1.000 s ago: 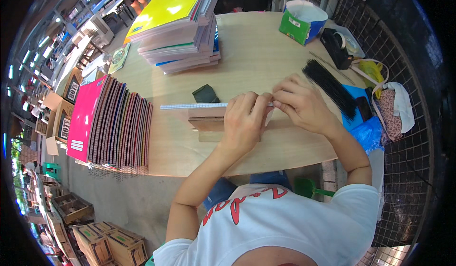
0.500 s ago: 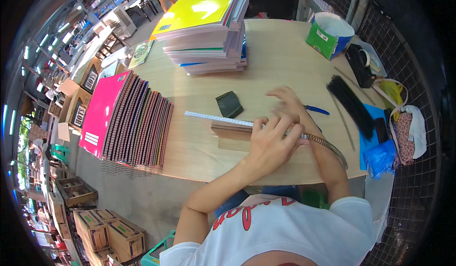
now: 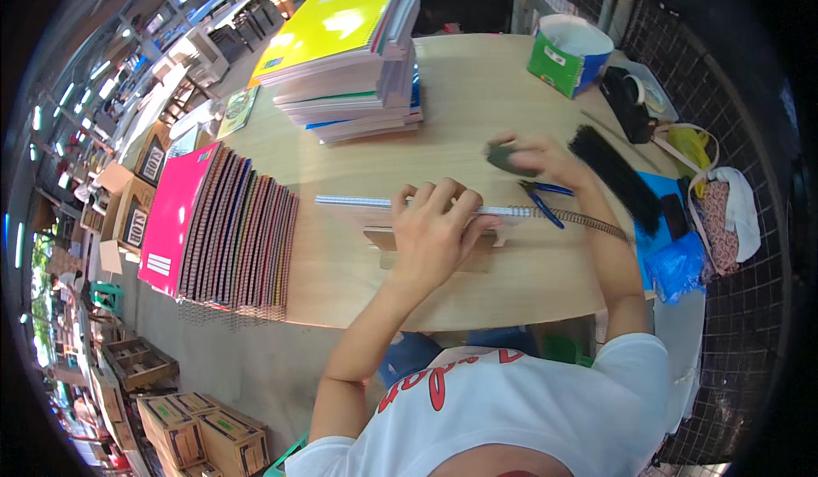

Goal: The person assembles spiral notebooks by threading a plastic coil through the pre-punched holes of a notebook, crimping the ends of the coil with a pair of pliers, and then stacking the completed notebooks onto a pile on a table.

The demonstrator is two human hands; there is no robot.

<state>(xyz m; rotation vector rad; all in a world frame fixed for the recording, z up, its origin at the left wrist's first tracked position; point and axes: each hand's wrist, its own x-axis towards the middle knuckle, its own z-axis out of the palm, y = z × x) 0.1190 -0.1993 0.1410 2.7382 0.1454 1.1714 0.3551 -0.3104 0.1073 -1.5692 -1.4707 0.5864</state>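
Note:
My left hand (image 3: 439,226) presses down on a notebook (image 3: 366,209) that stands on edge in a wooden holder (image 3: 477,251) at the table's front. A metal spiral wire (image 3: 588,220) sticks out of the notebook's right end. My right hand (image 3: 532,153) is farther back on the table, closed around a small dark block (image 3: 503,159). Blue-handled pliers (image 3: 545,196) lie just in front of that hand.
A row of spiral notebooks with a pink cover (image 3: 217,226) leans at the left. A tall notebook stack with a yellow top (image 3: 349,51) stands behind. A green tub (image 3: 567,55), a tape dispenser (image 3: 626,98), black binding combs (image 3: 613,175) and blue bags (image 3: 673,260) crowd the right edge.
My right hand left the notebook's spine and reached back to take the dark block. The left hand stayed on the notebook. The view shifted slightly.

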